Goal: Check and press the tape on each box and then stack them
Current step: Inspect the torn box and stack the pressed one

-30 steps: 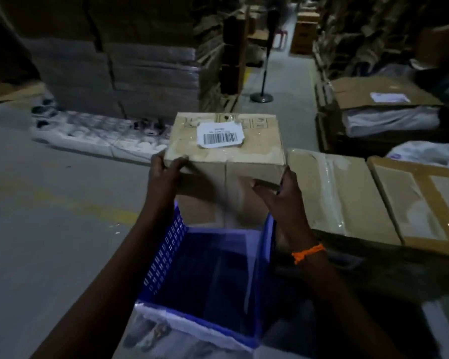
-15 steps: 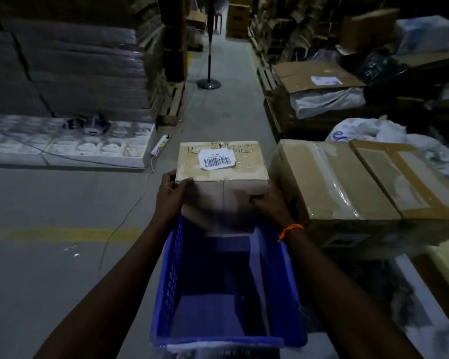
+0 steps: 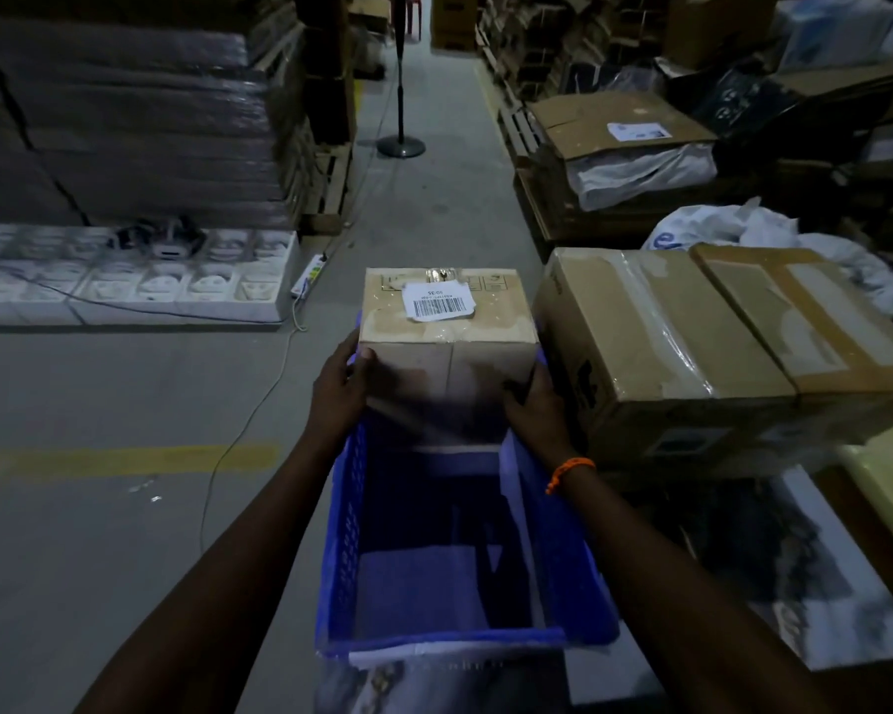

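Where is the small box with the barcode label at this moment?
Centre of the head view: the left hand and right hand hold the small box at the far end of the blue crate, just left of the large taped box.

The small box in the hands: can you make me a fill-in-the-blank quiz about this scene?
1. The left hand and right hand hold the small box at the far end of a crate coloured ____.
2. The white sticker on the box top carries a ____.
3. The band on the right wrist is ____.
4. The big taped box lies to the small box's ____.

Missing words: blue; barcode; orange; right.
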Action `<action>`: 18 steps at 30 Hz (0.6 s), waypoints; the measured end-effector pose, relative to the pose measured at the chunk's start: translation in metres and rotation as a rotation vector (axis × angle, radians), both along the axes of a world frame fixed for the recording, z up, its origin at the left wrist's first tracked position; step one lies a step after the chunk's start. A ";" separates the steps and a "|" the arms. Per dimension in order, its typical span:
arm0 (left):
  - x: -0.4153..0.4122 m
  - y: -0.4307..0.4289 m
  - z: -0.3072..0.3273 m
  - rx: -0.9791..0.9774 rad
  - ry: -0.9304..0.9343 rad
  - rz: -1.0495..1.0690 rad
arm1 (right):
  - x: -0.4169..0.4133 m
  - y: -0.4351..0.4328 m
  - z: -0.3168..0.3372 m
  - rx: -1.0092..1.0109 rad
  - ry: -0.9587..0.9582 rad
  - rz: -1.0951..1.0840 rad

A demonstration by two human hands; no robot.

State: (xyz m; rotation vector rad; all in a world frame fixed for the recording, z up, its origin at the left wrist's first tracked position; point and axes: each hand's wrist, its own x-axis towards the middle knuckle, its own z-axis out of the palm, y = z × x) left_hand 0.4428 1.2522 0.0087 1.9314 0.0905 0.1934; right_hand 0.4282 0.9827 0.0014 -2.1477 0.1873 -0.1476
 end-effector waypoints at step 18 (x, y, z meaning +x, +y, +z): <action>-0.215 -0.307 -0.062 0.777 -0.310 -0.383 | -0.220 -0.259 -0.084 -0.489 -0.305 0.368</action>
